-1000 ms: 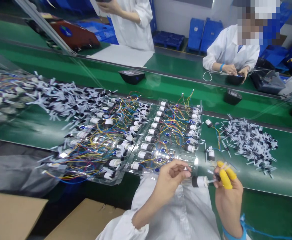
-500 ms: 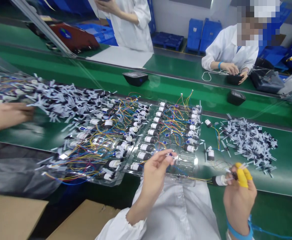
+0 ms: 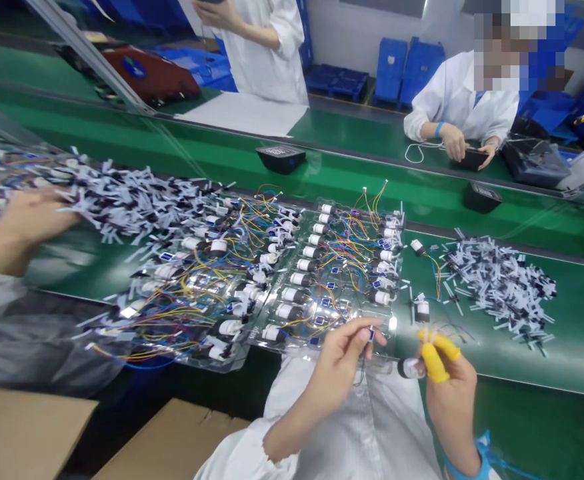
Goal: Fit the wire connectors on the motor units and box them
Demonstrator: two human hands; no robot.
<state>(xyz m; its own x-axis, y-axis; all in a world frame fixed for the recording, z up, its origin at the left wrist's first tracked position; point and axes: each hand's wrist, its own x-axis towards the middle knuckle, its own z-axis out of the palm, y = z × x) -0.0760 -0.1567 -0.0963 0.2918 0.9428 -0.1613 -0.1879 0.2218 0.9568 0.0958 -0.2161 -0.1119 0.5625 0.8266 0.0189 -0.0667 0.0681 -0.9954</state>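
The left hand (image 3: 339,357) is nearly closed, its thumb and forefinger pinching one small blue-and-white tag (image 3: 371,335), with a thin dark wire hanging below. The right hand (image 3: 449,393) is curled, with two yellow finger cots (image 3: 435,360) on its fingers, and grips one white-and-black cylindrical component (image 3: 409,367) by its end, just above the near edge of the green conveyor belt (image 3: 537,360). A blue wrist strap (image 3: 465,467) circles the right wrist. Directly ahead of the hands lie two clear plastic trays (image 3: 272,280) side by side, packed with similar components and tangled red, yellow and blue wires; the nearer column of the right tray shows about ten. Two loose components (image 3: 422,310) sit on the belt just right of that tray, and beyond them is one heap of white-and-black clips (image 3: 499,287). A second heap (image 3: 137,207) lies left of the trays, where a co-worker's hand (image 3: 32,220) reaches in from the left edge. Across the belt, one seated co-worker (image 3: 459,113) handles a black object, and two black boxes (image 3: 481,197) stand along the far side.
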